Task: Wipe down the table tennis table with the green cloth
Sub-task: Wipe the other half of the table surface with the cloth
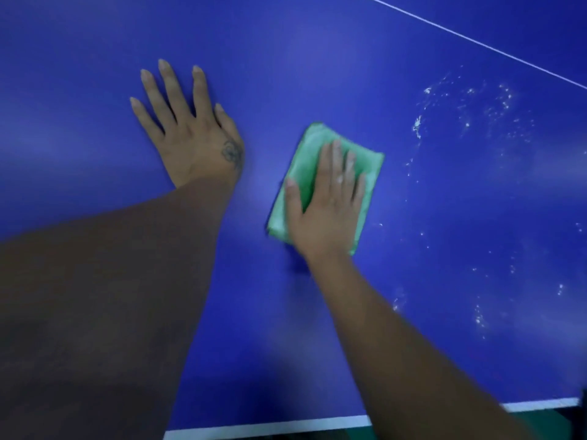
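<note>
Right hand (327,204) flat on the cloth (308,173), fingers straight and together, pressing it to the table (317,58). Cloth: green, folded to a rectangle, darker edge trim, sticks out past the fingertips and thumb side. Left hand (190,131) just left of it, palm down, fingers spread. White specks (419,125) right of the cloth.
</note>
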Motion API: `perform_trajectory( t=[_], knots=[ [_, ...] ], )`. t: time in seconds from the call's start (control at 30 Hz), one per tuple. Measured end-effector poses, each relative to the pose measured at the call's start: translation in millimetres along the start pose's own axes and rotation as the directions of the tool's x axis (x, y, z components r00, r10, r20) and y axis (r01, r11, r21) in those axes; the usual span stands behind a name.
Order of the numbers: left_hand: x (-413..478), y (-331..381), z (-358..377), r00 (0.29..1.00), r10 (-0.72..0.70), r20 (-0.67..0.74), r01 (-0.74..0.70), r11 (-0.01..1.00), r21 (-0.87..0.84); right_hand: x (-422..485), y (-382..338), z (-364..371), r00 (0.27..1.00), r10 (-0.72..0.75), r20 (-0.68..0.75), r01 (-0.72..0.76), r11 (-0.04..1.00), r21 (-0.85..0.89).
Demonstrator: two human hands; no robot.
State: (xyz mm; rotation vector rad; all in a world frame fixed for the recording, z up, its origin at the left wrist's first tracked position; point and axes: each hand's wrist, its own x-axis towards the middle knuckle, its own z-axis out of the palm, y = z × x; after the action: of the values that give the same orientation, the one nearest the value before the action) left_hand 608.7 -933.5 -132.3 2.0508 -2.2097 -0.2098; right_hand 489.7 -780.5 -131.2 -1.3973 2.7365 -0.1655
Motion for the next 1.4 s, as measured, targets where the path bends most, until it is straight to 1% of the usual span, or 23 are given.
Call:
perform_trajectory(
  t=[0.07,0.13,0.2,0.27,0.33,0.4,0.47,0.53,0.6,0.67,0.77,0.83,0.97,1.07,1.17,1.23,1.3,1.4],
  knots=[
    [0,1,-1,1.000,0.000,0.005,0.000,1.000,0.001,-57,4,1,0.993,-0.119,0.013,0.119,0.993,0.018],
    [1,0,-1,1.000,0.008,0.013,-0.008,1.000,-0.004,-99,28,0,0.972,-0.232,0.036,0.231,0.973,0.029],
    [0,-1,-2,1.000,0.017,0.015,-0.017,1.000,-0.002,-114,58,-4,0.953,-0.300,0.052,0.299,0.954,0.022],
    [-2,-2,-2,0.999,0.024,0.022,-0.024,1.000,-0.003,-105,79,-5,0.943,-0.328,0.046,0.328,0.945,0.018],
    [-1,-2,-2,0.999,0.025,0.026,-0.025,1.000,-0.009,-83,92,-5,0.949,-0.314,0.039,0.314,0.949,0.022],
    [-3,-7,-2,0.998,0.051,0.033,-0.051,0.999,-0.014,-60,98,-6,0.969,-0.245,0.026,0.245,0.970,0.014],
    [-13,-18,1,0.991,0.128,0.037,-0.127,0.992,-0.025,-40,101,-6,0.991,-0.135,0.017,0.135,0.991,0.009],
    [-41,-34,3,0.979,0.205,0.022,-0.204,0.978,-0.033,-27,101,-8,0.998,-0.060,0.023,0.060,0.998,0.009],
    [-89,-54,1,0.971,0.238,-0.010,-0.238,0.971,-0.028,-17,101,-12,0.998,-0.041,0.043,0.041,0.999,0.004],
    [-156,-71,-1,0.972,0.236,-0.025,-0.236,0.971,-0.022,-10,96,-14,0.998,-0.015,0.059,0.016,1.000,-0.005],
    [-254,-82,0,0.962,0.274,0.015,-0.273,0.962,-0.022,-15,74,-15,0.994,0.072,0.078,-0.073,0.997,0.003],
    [-278,-83,0,0.965,0.260,0.026,-0.259,0.965,-0.045,-38,52,-12,0.997,0.034,0.076,-0.035,0.999,0.015],
    [-273,-82,-1,0.969,0.244,-0.029,-0.246,0.966,-0.081,-119,24,-1,0.987,-0.160,0.027,0.158,0.986,0.059],
    [-278,-80,-5,0.969,0.240,-0.060,-0.247,0.958,-0.148,-179,48,3,0.958,-0.286,0.030,0.284,0.957,0.063],
    [-278,-78,-8,0.968,0.239,-0.075,-0.248,0.955,-0.161,-207,101,-1,0.917,-0.397,0.019,0.395,0.916,0.073],
    [-278,-76,-7,0.968,0.237,-0.080,-0.247,0.956,-0.156,-203,138,-7,0.918,-0.396,0.021,0.394,0.917,0.056],
    [-279,-76,-8,0.969,0.231,-0.085,-0.241,0.959,-0.148,-188,164,-12,0.934,-0.354,0.033,0.353,0.935,0.034],
    [-280,-76,-7,0.970,0.223,-0.095,-0.234,0.963,-0.130,-164,162,-11,0.969,-0.246,0.016,0.246,0.969,0.013]
  ],
)
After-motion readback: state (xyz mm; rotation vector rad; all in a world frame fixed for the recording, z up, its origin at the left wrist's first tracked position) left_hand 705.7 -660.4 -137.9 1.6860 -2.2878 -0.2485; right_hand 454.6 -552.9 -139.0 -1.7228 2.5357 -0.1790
